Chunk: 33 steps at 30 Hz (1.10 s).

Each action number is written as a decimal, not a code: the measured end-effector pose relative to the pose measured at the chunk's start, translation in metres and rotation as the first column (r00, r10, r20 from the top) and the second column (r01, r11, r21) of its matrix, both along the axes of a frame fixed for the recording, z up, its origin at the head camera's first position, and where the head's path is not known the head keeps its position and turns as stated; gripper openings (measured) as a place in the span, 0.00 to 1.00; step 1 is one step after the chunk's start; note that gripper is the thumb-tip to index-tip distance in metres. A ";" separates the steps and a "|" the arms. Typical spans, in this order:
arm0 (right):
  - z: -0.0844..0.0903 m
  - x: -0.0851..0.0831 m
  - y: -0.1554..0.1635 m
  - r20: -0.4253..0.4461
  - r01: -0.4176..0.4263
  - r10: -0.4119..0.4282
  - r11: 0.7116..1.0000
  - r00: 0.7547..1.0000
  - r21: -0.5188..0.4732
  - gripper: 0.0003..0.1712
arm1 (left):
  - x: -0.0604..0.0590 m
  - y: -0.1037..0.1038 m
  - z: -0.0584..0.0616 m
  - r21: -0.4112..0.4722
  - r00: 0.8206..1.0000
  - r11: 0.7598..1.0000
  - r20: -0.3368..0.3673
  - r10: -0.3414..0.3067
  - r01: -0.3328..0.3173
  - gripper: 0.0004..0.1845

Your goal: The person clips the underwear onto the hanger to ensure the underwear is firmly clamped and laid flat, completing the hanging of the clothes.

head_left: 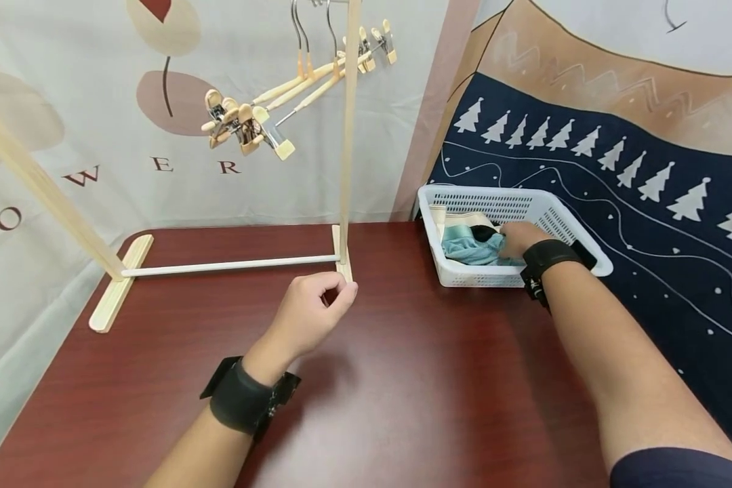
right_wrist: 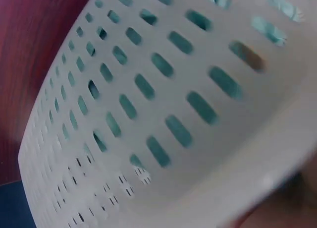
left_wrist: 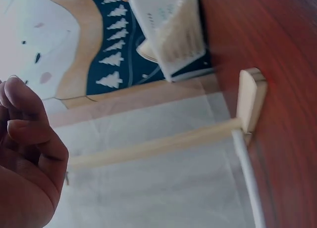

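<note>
Cloth [head_left: 472, 251] lies in the basket [head_left: 482, 278] at the counter's [head_left: 415, 379] far right corner. Whether the right grip [head_left: 522, 240] pinches it, I cannot tell; the left grip [head_left: 311, 306] curls loosely.

There are three hangers [head_left: 320, 91], two wooden posts [head_left: 347, 135], two wooden feet [head_left: 111, 301], one white rod [head_left: 232, 265], one basket [head_left: 476, 276], one counter [head_left: 439, 379] and two black wrist straps [head_left: 240, 400]; four printed letters [head_left: 160, 164] are visible.
</note>
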State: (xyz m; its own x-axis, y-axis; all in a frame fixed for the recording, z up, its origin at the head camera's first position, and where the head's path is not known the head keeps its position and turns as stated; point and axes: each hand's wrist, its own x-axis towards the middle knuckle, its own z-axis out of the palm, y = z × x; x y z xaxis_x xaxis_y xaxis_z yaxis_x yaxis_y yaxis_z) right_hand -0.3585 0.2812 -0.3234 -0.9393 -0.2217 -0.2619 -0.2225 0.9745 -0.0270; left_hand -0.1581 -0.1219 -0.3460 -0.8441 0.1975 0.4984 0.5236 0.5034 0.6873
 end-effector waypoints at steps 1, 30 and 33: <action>0.002 0.000 0.000 -0.022 0.003 -0.003 1.000 1.000 -0.011 0.30 | 0.002 0.000 0.003 0.003 1.000 1.000 -0.010 -0.010 0.011 0.18; 0.065 0.014 -0.046 -0.276 -0.003 -0.088 0.949 0.957 -0.315 0.45 | 0.022 0.012 0.015 -0.023 0.991 0.992 -0.034 -0.128 0.127 0.22; 0.077 0.015 -0.051 -0.236 -0.034 -0.008 0.985 0.972 -0.172 0.59 | 0.022 0.010 0.016 -0.023 0.992 0.993 -0.044 -0.121 0.120 0.22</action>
State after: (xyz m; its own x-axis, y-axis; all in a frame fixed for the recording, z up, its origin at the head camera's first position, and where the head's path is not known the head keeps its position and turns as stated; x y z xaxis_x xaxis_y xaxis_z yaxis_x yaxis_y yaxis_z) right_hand -0.3431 0.2306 -0.2466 -0.9664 -0.2569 0.0090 -0.2556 0.9564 -0.1410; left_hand -0.1364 -0.1115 -0.3302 -0.7902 0.3065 0.5308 0.6117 0.4482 0.6519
